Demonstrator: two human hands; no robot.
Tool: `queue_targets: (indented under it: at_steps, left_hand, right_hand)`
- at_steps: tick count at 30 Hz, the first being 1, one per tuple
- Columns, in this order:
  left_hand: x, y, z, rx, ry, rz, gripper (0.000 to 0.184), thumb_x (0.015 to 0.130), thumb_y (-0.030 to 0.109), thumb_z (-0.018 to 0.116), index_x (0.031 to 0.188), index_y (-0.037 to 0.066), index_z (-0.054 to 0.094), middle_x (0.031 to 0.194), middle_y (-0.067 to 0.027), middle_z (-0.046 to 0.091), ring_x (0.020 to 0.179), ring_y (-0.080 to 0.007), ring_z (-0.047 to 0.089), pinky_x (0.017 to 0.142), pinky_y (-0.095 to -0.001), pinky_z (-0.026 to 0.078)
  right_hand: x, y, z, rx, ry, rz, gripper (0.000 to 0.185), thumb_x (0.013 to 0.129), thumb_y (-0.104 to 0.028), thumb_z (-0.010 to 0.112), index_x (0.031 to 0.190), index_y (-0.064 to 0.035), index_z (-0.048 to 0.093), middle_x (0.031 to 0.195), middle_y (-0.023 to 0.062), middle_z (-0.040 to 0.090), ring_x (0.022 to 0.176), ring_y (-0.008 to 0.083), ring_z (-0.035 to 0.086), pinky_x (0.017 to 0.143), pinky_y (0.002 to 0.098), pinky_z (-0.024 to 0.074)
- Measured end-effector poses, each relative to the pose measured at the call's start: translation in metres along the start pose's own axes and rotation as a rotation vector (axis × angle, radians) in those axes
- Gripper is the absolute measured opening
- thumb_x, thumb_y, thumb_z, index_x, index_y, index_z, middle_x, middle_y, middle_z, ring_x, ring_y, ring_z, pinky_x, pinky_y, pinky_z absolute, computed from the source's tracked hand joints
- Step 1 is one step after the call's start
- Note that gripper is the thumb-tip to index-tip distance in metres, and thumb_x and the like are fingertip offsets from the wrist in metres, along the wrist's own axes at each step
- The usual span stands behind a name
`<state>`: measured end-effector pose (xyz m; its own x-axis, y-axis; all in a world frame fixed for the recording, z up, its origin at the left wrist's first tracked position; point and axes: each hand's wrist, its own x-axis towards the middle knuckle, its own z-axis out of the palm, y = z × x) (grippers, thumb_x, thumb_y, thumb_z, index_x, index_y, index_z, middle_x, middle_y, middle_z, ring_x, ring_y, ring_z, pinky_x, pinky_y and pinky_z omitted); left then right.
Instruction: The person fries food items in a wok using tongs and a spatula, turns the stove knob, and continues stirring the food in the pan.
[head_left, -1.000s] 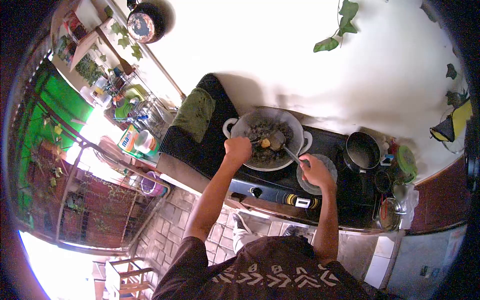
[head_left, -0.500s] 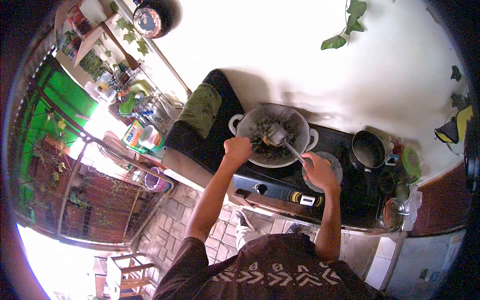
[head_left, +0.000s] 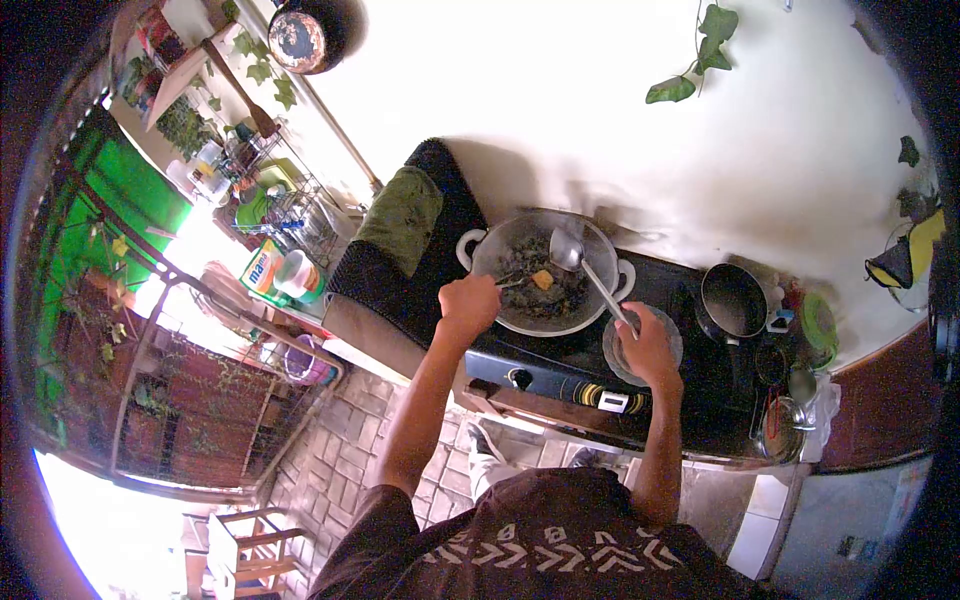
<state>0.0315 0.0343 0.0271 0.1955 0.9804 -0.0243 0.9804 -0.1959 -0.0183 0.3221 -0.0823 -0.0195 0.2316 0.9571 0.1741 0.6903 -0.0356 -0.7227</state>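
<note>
A wide metal pot (head_left: 595,310) with two pale loop handles stands on the stove, dark leafy-looking food (head_left: 535,300) inside it. My left hand (head_left: 468,305) is closed at the pot's near left rim around a thin metal utensil that looks like a fork (head_left: 512,282). At its tip is an orange-yellow piece of food (head_left: 542,279). In my right hand (head_left: 645,340) is the handle of a metal ladle (head_left: 566,250), its head over the far right side of the pot. Below that hand, partly covered, sits a clear round dish (head_left: 613,352).
To the right on the black stove (head_left: 690,300) are a small dark pan (head_left: 735,300) and a green-rimmed container (head_left: 819,328). A green cloth (head_left: 402,225) drapes over a dark ribbed surface on the left. A dish rack (head_left: 300,215) stands farther left.
The ladle head has moved up and right, away from the orange-yellow piece, which now shows clearly. My right hand has shifted slightly right and down, while the left stays near the rim.
</note>
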Motion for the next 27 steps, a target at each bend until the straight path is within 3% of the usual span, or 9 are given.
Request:
queue_targets:
  at_steps: [4,7,9,18,27]
  left_hand:
    - [-0.027,-0.006,-0.003,0.007,0.059,0.051,0.031,0.094,0.034,0.062,0.085,0.007,0.074,0.085,-0.0192,0.074,0.079,-0.0367,0.075,0.067,-0.0493,0.059]
    - [-0.053,-0.006,-0.007,-0.015,0.056,0.022,0.033,0.096,0.037,0.06,0.089,0.007,0.071,0.082,-0.0193,0.073,0.077,-0.0381,0.074,0.067,-0.0512,0.058]
    - [-0.068,-0.006,-0.006,-0.098,0.047,-0.049,0.034,0.099,0.04,0.057,0.099,0.008,0.068,0.083,-0.0206,0.073,0.078,-0.0414,0.073,0.07,-0.0545,0.057]
    - [-0.099,0.009,0.036,-0.243,0.101,-0.159,0.031,0.099,0.039,0.056,0.104,0.011,0.067,0.084,-0.0227,0.072,0.082,-0.0451,0.071,0.073,-0.0571,0.055]
    - [-0.105,0.026,0.043,-0.317,0.133,-0.161,0.03,0.099,0.039,0.056,0.107,0.011,0.067,0.085,-0.0244,0.072,0.084,-0.0463,0.07,0.074,-0.058,0.054]
  right_hand:
    - [-0.025,0.013,-0.002,-0.057,-0.025,0.016,0.034,0.094,-0.02,0.069,0.124,-0.0063,0.063,0.089,0.0177,0.069,0.079,0.0286,0.069,0.074,0.0394,0.0529]
    - [-0.059,0.03,0.006,0.019,0.174,-0.187,0.031,0.087,-0.015,0.075,0.115,-0.0044,0.068,0.086,0.0156,0.07,0.074,0.0285,0.069,0.071,0.0395,0.0539]
    - [-0.083,0.038,0.005,0.037,0.156,-0.153,0.03,0.086,-0.014,0.076,0.112,-0.0035,0.068,0.089,0.0163,0.071,0.078,0.0293,0.071,0.073,0.0395,0.0547]
    - [-0.125,0.075,-0.009,-0.043,0.239,-0.044,0.029,0.083,-0.014,0.08,0.108,-0.0035,0.07,0.095,0.0169,0.074,0.082,0.0291,0.074,0.072,0.037,0.057]
    - [-0.089,0.115,-0.005,-0.197,0.407,-0.053,0.027,0.079,-0.015,0.081,0.102,-0.0069,0.069,0.097,0.0106,0.069,0.089,0.0318,0.064,0.083,0.0418,0.0508]
